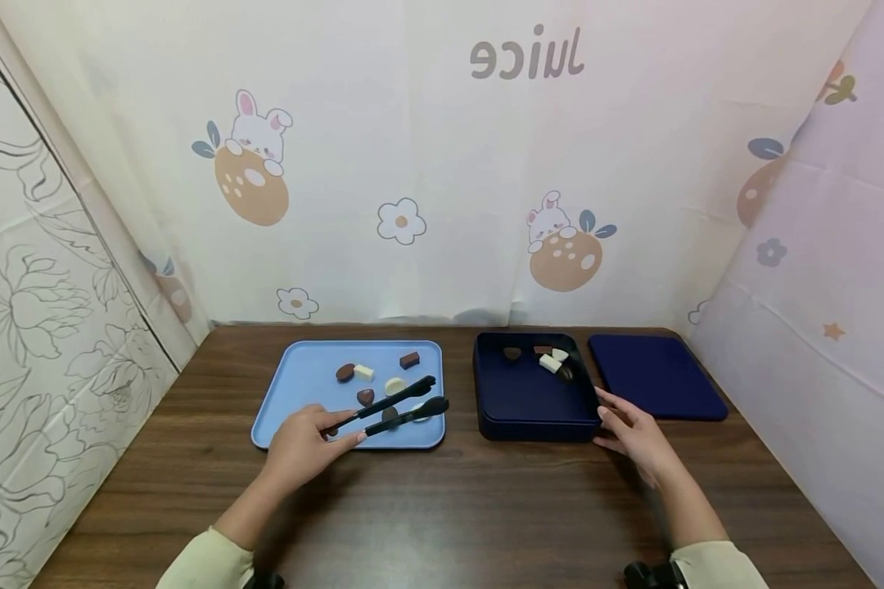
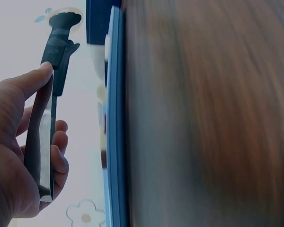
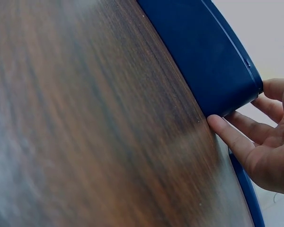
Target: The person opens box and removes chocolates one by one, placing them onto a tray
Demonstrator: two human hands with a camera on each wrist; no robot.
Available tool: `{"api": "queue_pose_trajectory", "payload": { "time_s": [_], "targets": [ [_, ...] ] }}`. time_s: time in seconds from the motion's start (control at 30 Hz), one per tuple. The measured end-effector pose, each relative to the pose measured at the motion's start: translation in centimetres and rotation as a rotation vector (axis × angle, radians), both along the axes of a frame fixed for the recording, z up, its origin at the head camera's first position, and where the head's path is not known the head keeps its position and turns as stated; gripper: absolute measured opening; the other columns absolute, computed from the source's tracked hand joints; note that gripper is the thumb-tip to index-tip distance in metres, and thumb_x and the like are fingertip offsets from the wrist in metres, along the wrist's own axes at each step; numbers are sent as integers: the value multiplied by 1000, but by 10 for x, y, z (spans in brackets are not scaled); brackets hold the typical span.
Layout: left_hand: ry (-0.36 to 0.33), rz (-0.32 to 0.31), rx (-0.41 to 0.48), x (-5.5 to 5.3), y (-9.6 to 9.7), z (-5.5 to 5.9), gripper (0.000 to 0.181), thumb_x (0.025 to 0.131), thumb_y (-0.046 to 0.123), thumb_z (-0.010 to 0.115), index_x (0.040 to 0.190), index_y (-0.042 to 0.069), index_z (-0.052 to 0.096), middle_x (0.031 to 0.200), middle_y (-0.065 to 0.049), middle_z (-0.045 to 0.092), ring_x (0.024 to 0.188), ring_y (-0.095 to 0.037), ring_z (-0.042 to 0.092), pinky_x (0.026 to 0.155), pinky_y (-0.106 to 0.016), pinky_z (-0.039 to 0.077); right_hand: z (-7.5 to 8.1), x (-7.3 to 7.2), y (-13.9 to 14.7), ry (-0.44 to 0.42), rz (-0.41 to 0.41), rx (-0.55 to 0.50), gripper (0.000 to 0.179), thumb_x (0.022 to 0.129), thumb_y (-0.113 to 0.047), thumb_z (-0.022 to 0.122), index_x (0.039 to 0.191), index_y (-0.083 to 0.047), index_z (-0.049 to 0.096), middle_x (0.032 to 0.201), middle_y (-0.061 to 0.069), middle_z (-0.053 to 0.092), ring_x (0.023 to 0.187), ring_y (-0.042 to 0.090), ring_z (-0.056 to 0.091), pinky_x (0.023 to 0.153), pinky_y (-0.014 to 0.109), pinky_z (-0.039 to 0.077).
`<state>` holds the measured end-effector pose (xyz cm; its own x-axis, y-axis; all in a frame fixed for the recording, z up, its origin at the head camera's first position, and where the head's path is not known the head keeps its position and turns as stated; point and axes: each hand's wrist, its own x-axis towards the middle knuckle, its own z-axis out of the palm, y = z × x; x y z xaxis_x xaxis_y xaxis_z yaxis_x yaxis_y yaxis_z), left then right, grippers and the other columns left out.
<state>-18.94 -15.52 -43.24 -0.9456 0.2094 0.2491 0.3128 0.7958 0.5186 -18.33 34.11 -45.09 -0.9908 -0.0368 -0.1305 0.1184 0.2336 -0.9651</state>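
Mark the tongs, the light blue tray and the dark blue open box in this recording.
Tongs [image 1: 394,398]: head view, on the upper dark arm.
Light blue tray [image 1: 302,380]: head view, on its bare left part.
Dark blue open box [image 1: 536,431]: head view, on the front wall.

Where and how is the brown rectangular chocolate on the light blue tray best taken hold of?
Probably grip the brown rectangular chocolate by its long sides, from above, with the black tongs: it lies flat, straight-edged, apart from the round white piece.
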Motion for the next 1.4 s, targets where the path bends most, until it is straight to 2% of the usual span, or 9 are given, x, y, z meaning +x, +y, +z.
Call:
{"api": "queue_pose_trajectory", "payload": {
  "time_s": [0.23,0.43,0.77,0.93,1.0,1.07,1.2,1.27,1.4],
  "targets": [
    [3,-11,10,1,23,1,41,78,41,81,113,21,76,67,6,45,62,-8,41,54,-26,35,-1,0,0,4,1,-8,63,105,-31,45,156,-5,19,154,29,15,134,43,27,90,38,51],
    [48,-73,56,-4,45,1,40,77,42,82,111,22,77,69,4,52,63,-6,43,54,-25,37,-2,0,1,9,-5,-1,63,105,-32,45,156,-5,19,154,28,17,133,42,28,89,38,51],
    [29,-124,3,-14,79,5,42,80,49,77,114,24,75,66,10,47,62,-6,41,51,-25,34,-1,-1,1,7,-18,-10,62,105,-31,45,156,-5,21,153,29,20,131,41,32,89,38,52],
    [5,-156,29,-19,90,8,45,82,50,75,117,23,74,82,4,64,66,-6,49,53,-25,39,0,0,0,8,-24,-3,62,105,-31,45,155,-5,21,151,28,23,127,37,36,89,38,51],
    [-1,-165,29,-22,94,9,45,83,50,74,118,22,74,84,2,65,66,-6,49,53,-26,40,0,0,-1,9,-23,-3,62,105,-31,45,156,-5,21,151,28,23,127,37,35,89,38,51],
    [-1,-176,13,-25,98,10,45,83,51,73,119,23,73,80,4,63,64,-6,48,52,-26,39,1,0,-1,6,-21,-5,62,105,-31,45,156,-6,21,151,28,22,129,40,33,90,38,51],
    [-13,-178,-23,-32,107,13,45,84,52,72,120,26,72,68,10,49,63,-7,44,51,-26,36,1,1,0,-1,-8,-1,63,105,-31,46,156,-7,19,155,28,14,137,46,23,90,38,51],
    [-14,-181,-39,-36,112,15,45,84,53,71,120,26,72,65,10,48,61,-7,44,49,-26,36,1,1,0,-3,-2,5,63,105,-31,46,157,-7,18,157,28,10,140,47,18,90,38,51],
    [-24,-181,-73,-43,123,18,46,84,55,70,121,28,72,63,9,47,55,-8,45,44,-27,33,0,0,1,-5,-9,7,63,105,-31,46,157,-7,19,156,28,12,139,47,20,90,37,51]
  ]
}}
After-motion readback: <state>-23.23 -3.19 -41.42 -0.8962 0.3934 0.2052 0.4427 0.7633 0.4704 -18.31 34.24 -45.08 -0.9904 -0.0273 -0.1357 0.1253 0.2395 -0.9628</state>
